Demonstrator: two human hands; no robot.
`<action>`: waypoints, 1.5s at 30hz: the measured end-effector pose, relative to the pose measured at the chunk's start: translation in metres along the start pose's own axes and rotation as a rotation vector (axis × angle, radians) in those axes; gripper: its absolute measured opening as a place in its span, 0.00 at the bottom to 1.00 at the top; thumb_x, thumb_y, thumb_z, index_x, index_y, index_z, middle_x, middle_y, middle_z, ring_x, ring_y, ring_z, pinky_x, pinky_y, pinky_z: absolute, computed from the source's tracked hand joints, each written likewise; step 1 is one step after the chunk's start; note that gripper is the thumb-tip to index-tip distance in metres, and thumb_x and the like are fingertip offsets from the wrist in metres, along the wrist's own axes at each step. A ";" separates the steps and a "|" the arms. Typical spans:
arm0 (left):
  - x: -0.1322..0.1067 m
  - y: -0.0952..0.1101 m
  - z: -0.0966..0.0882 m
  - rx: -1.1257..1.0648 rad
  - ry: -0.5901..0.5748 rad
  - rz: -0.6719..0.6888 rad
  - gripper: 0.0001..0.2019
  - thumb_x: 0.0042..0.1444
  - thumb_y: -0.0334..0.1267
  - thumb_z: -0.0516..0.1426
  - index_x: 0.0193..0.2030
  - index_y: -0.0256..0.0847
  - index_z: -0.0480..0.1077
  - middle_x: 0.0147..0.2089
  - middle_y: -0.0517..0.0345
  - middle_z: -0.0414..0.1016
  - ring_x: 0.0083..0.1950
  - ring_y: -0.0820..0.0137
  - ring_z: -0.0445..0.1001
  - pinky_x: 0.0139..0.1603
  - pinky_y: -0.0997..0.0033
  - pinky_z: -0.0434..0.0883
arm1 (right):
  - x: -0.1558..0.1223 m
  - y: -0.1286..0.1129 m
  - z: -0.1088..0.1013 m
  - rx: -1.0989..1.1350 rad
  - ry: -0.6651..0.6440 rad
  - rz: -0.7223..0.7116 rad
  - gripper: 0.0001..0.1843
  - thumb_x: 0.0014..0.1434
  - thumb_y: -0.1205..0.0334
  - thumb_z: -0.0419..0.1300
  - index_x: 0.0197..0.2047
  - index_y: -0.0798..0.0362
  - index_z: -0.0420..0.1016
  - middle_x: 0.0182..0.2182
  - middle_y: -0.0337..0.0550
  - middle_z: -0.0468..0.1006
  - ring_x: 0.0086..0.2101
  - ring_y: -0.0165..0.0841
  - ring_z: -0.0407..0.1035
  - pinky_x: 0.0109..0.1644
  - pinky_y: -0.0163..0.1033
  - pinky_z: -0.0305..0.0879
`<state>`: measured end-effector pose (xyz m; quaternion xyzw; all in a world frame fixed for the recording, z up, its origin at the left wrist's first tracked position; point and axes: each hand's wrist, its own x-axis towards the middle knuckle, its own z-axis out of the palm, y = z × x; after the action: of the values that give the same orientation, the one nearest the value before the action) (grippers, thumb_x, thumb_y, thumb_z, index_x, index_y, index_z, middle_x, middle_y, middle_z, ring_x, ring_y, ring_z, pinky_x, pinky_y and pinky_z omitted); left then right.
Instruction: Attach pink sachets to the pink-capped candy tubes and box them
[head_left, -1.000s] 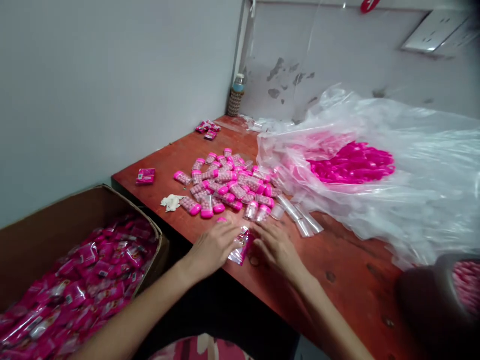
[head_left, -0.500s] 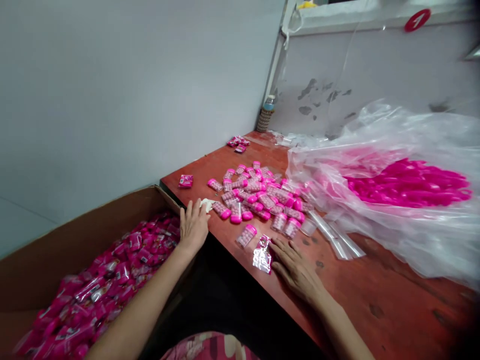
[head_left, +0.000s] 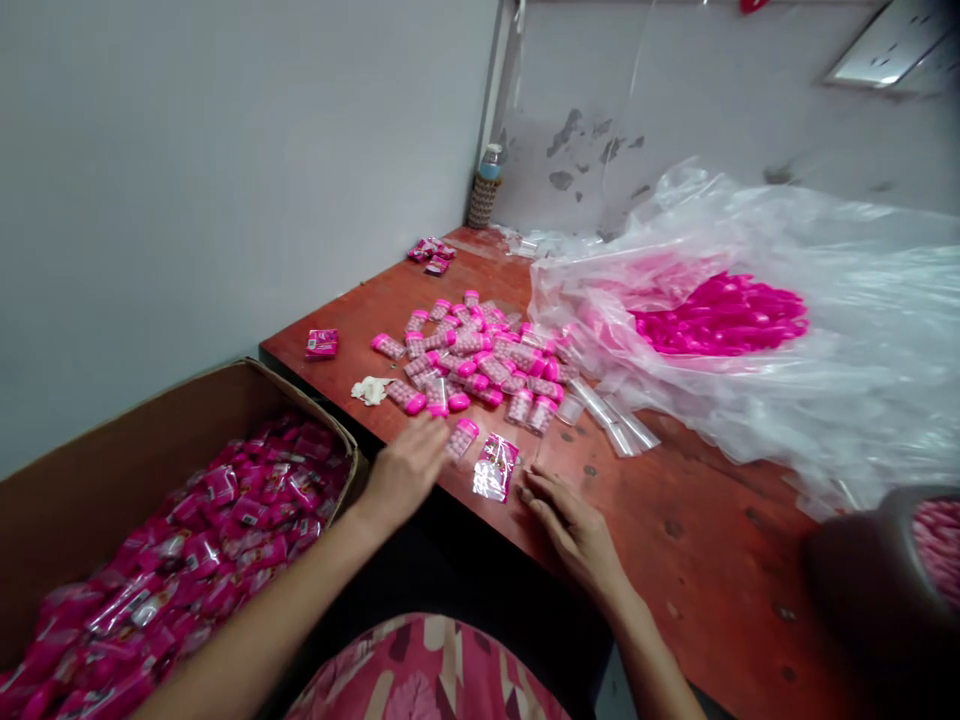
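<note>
Pink-and-clear packet (head_left: 496, 467), one: flat on the red tabletop (head_left: 667, 590), near its front edge, printed end away from the person.
Right hand (head_left: 574, 522), one: just right of the packet, palm down; grip relaxed, fingers loosely bent and slightly parted, no item visible in it.
Left hand (head_left: 409, 467), one: left of the packet, at the front edge; blurred, so how closely its grip is drawn in cannot be told, nor whether it touches the jar beside it.
Lone pink-capped jar (head_left: 462, 440), one: on its side, just left of the packet, by the left fingertips.
Heap of filled jars (head_left: 480, 350): beyond the packet, a narrow strip of wood between.
Clear tubes (head_left: 615, 425): beyond and right of the packet.
Plastic bag (head_left: 847, 350), holding pink pieces (head_left: 724, 315): farther out, same side.
Dark tub (head_left: 847, 560): well right of the packet; the broadest run of wood lies between tub and right hand.
Carton (head_left: 127, 430) of pink packets: well left of the packet, its rim close to the tabletop's edge.
</note>
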<state>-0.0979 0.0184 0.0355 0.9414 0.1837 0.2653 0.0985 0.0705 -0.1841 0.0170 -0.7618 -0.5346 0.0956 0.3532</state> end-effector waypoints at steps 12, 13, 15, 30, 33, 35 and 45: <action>0.018 0.048 0.063 -0.060 0.013 0.031 0.10 0.56 0.37 0.51 0.41 0.43 0.71 0.49 0.58 0.72 0.61 0.60 0.55 0.60 0.47 0.53 | -0.008 -0.007 0.001 0.157 0.044 0.102 0.14 0.58 0.59 0.51 0.48 0.46 0.69 0.49 0.46 0.71 0.50 0.40 0.63 0.53 0.51 0.60; 0.018 0.049 0.063 -0.069 0.024 0.029 0.10 0.56 0.36 0.51 0.41 0.43 0.71 0.48 0.58 0.72 0.61 0.61 0.55 0.60 0.47 0.53 | -0.007 -0.008 0.000 0.180 0.053 0.121 0.14 0.58 0.59 0.51 0.47 0.46 0.70 0.49 0.46 0.71 0.50 0.40 0.63 0.53 0.51 0.60; 0.017 0.051 0.063 -0.080 0.040 0.034 0.10 0.56 0.34 0.51 0.40 0.44 0.72 0.47 0.58 0.73 0.60 0.60 0.55 0.60 0.45 0.53 | -0.003 -0.010 0.001 0.228 0.086 0.161 0.14 0.58 0.58 0.51 0.47 0.46 0.70 0.49 0.46 0.71 0.49 0.40 0.64 0.52 0.51 0.61; 0.015 0.049 0.065 -0.102 0.146 0.086 0.11 0.57 0.35 0.49 0.40 0.40 0.71 0.46 0.54 0.73 0.57 0.60 0.61 0.59 0.47 0.55 | 0.024 -0.023 0.016 0.383 0.287 0.379 0.21 0.54 0.53 0.55 0.49 0.53 0.66 0.44 0.51 0.74 0.41 0.40 0.70 0.44 0.48 0.68; 0.013 0.049 0.061 -0.103 0.070 0.074 0.12 0.56 0.39 0.51 0.43 0.40 0.71 0.49 0.53 0.72 0.59 0.58 0.58 0.59 0.47 0.54 | 0.025 -0.020 0.019 0.387 0.251 0.398 0.21 0.54 0.52 0.55 0.49 0.52 0.66 0.44 0.50 0.74 0.39 0.41 0.71 0.41 0.47 0.69; 0.012 0.050 0.059 -0.110 0.041 0.072 0.11 0.55 0.40 0.52 0.42 0.41 0.71 0.49 0.55 0.72 0.60 0.58 0.56 0.60 0.46 0.52 | 0.022 -0.020 0.019 0.387 0.239 0.402 0.20 0.54 0.53 0.54 0.48 0.52 0.67 0.44 0.50 0.74 0.39 0.40 0.71 0.41 0.46 0.69; 0.016 0.052 0.065 -0.101 0.120 0.083 0.11 0.56 0.31 0.50 0.36 0.40 0.73 0.42 0.56 0.76 0.57 0.59 0.62 0.59 0.49 0.54 | 0.024 -0.025 0.023 0.426 0.301 0.394 0.14 0.55 0.59 0.52 0.44 0.54 0.69 0.39 0.47 0.76 0.36 0.36 0.70 0.40 0.41 0.67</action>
<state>-0.0354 -0.0283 0.0033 0.9244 0.1366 0.3341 0.1237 0.0499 -0.1481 0.0215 -0.7651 -0.2866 0.1581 0.5545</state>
